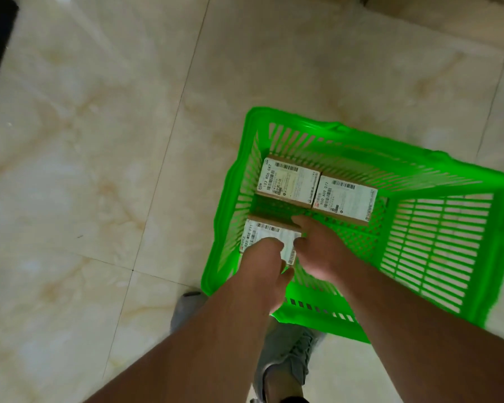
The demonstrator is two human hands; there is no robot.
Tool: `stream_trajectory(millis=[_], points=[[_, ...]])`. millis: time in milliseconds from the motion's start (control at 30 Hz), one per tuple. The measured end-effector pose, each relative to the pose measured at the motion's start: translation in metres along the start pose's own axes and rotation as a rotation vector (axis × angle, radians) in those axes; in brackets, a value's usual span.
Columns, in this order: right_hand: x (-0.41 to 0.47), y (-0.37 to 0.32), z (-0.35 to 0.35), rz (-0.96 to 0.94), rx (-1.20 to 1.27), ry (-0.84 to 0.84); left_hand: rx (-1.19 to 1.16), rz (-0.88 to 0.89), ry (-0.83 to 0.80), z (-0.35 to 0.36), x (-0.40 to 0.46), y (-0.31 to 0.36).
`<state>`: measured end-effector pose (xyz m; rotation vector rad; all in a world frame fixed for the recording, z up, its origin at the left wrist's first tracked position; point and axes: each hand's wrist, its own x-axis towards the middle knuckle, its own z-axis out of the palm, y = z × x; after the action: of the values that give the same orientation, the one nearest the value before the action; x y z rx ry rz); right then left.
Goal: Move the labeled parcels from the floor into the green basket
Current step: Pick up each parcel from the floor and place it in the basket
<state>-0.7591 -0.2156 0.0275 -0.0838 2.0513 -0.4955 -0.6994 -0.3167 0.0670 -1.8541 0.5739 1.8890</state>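
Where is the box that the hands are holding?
In the head view, the held parcel sits inside the green basket, in its near-left corner, under the left hand and right hand, just below the other two parcels.
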Motion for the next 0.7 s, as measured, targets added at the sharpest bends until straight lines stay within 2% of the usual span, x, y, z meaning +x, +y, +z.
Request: stream_trajectory(millis=[100, 267, 367, 467, 700], points=[[-0.036, 0.004, -0.017, 0.081, 0.252, 0.104, 0.164, 0.09, -0.027, -0.002, -0.03, -0.003], [-0.118, 0.015, -0.039, 0.172, 0.562, 0.286, 0.619, 0.225, -0.136, 0.013, -0.092, -0.006], [-0.175, 0.029, -0.037, 0.248, 0.768, 0.407, 0.879, 0.356, -0.133, 0.02, -0.124, -0.022], [-0.237, 0.043, -0.02, 0.346, 1.04, 0.517, 1.17, 0.379, -0.264, 0.02, -0.155, -0.049], [-0.364, 0.091, 0.064, 0.628, 1.398, 0.683, 1.521, 0.364, -0.333, 0.005, -0.187, -0.146]])
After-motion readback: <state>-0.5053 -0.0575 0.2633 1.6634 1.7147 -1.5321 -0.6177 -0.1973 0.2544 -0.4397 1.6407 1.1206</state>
